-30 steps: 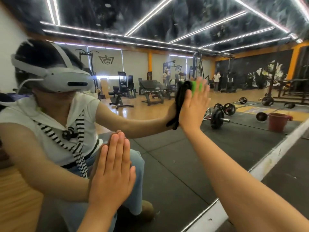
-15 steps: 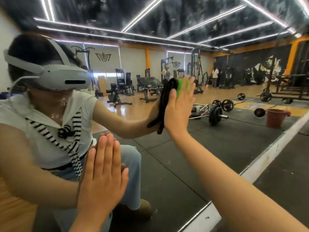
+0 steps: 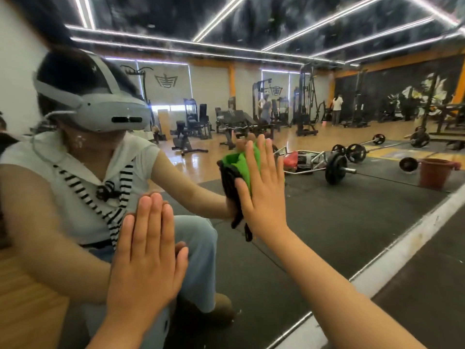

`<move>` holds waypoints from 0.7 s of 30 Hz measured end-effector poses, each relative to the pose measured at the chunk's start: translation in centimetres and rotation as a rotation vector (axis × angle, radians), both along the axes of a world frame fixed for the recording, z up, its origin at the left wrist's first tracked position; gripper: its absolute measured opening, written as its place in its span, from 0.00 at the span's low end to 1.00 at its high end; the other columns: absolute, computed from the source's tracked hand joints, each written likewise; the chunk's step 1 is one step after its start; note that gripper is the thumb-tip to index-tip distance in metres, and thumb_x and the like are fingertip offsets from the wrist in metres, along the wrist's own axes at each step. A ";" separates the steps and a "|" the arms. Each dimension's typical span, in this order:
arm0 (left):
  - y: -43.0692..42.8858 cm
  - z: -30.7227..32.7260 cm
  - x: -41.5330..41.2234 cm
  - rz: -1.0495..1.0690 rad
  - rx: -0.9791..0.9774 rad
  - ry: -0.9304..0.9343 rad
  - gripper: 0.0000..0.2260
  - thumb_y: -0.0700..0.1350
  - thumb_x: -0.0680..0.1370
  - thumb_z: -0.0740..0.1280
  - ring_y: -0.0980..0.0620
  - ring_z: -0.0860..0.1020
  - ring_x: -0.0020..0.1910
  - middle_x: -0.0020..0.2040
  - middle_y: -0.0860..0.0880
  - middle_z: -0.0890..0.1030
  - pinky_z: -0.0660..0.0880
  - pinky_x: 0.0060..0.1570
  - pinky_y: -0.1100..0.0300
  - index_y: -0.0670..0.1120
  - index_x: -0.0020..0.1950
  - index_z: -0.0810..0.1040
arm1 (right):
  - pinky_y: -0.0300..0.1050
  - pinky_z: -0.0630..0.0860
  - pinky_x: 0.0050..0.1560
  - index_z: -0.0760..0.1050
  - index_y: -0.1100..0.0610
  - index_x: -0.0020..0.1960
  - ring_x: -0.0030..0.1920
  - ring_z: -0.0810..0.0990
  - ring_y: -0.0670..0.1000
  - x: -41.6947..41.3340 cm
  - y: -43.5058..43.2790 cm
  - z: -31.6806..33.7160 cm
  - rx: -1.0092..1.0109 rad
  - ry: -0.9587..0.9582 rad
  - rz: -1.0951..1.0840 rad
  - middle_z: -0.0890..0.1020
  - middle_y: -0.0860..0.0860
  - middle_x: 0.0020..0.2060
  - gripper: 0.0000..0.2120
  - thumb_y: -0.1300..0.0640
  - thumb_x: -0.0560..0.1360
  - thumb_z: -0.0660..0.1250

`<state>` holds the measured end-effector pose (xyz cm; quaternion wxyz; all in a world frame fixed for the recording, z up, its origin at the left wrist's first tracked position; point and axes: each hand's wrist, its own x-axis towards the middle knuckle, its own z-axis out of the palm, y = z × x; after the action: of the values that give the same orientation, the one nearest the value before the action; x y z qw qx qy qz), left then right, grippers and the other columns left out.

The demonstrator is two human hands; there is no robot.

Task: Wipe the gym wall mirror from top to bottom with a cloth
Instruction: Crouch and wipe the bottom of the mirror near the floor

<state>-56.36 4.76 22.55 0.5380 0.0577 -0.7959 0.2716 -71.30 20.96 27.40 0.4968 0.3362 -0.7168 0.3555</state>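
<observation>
A green cloth (image 3: 245,164) with a dark, fringed edge is pressed against the gym wall mirror (image 3: 314,248). It sits low on the glass, near the pale strip (image 3: 402,250) along the mirror's foot. My right hand (image 3: 264,190) covers it, palm to the glass, fingers straight and together. It pins the cloth by pressure and does not curl round it. The cloth is bunched, soft and thick-looking, and black strands hang below the wrist. My left hand (image 3: 148,250) lies flat on the mirror, lower and to the left, fingers straight and close, holding nothing. I judge it to be a brace.

To do this stroke well, I would spread the cloth wider under the palm and press evenly. I would draw it straight down to the bottom edge, overlapping the neighbouring pass. The loose strands could drag streaks. The spot under the left palm will need wiping too, since bare skin marks glass.

The glass is smooth and bright. It reflects a crouching person (image 3: 83,172) in a grey headset (image 3: 113,114), a barbell (image 3: 337,170) and a reddish bucket (image 3: 435,172).
</observation>
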 end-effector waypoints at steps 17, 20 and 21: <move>0.0 -0.1 -0.4 0.021 -0.035 0.058 0.33 0.51 0.81 0.56 0.34 0.52 0.79 0.78 0.29 0.56 0.47 0.79 0.42 0.29 0.78 0.55 | 0.41 0.31 0.75 0.36 0.48 0.75 0.77 0.35 0.43 -1.1 2.4 -4.5 -0.363 -0.598 -0.025 0.40 0.49 0.79 0.26 0.54 0.85 0.50; 0.1 0.1 -0.3 0.026 -0.031 0.050 0.33 0.51 0.81 0.56 0.34 0.51 0.80 0.78 0.30 0.54 0.47 0.79 0.42 0.30 0.78 0.55 | 0.33 0.27 0.70 0.34 0.47 0.75 0.75 0.29 0.40 1.1 0.7 -4.9 -0.309 -0.557 0.040 0.34 0.45 0.77 0.29 0.56 0.84 0.51; 0.1 0.1 -0.2 0.033 -0.030 0.042 0.33 0.51 0.81 0.55 0.35 0.51 0.80 0.79 0.30 0.54 0.47 0.79 0.42 0.30 0.78 0.55 | 0.34 0.27 0.70 0.34 0.47 0.75 0.74 0.28 0.39 1.8 0.3 -5.2 -0.265 -0.518 0.067 0.33 0.43 0.76 0.29 0.54 0.84 0.50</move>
<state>-56.56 4.82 22.67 0.5507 0.0682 -0.7793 0.2910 -69.46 21.25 22.21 0.3247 0.1896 -0.7556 0.5364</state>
